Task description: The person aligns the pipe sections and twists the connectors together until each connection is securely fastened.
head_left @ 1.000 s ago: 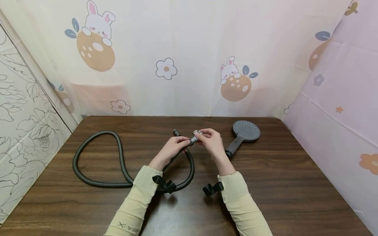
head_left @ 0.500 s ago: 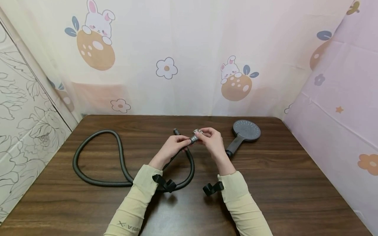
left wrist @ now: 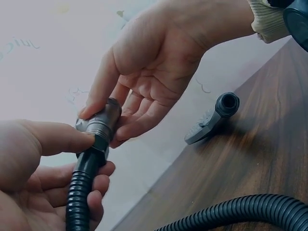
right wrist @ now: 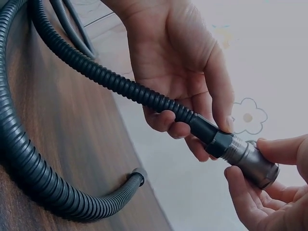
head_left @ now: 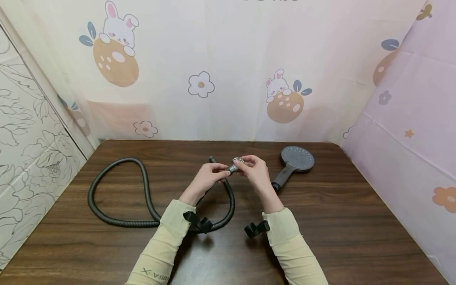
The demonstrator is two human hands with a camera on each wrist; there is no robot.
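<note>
At the near edge your two sleeves, left (head_left: 167,237) and right (head_left: 292,241), are cut off by the frame, each with one black wrist mount (head_left: 204,225). Compared with half a second ago, your hands have barely moved; the head view has tipped up slightly, so dark marks now peek in at the top.

Your left hand (head_left: 208,177) pinches the black end of the one ribbed hose (head_left: 123,224) between thumb and fingers. Your right hand (head_left: 257,174) pinches the single metal fitting (right wrist: 257,166) at that end, above the desk (head_left: 335,221). Silver threads show between fitting and black collar; you cannot tell how far they are engaged. The hose loops at left and passes under your left sleeve, where its crossing is hidden; one free end (head_left: 212,159) lies just beyond your left hand.

To the right lies one gray shower head (head_left: 297,158), face up, untouched, its handle tip partly hidden by your right wrist in the head view. Behind hangs a printed curtain (head_left: 235,39).
</note>
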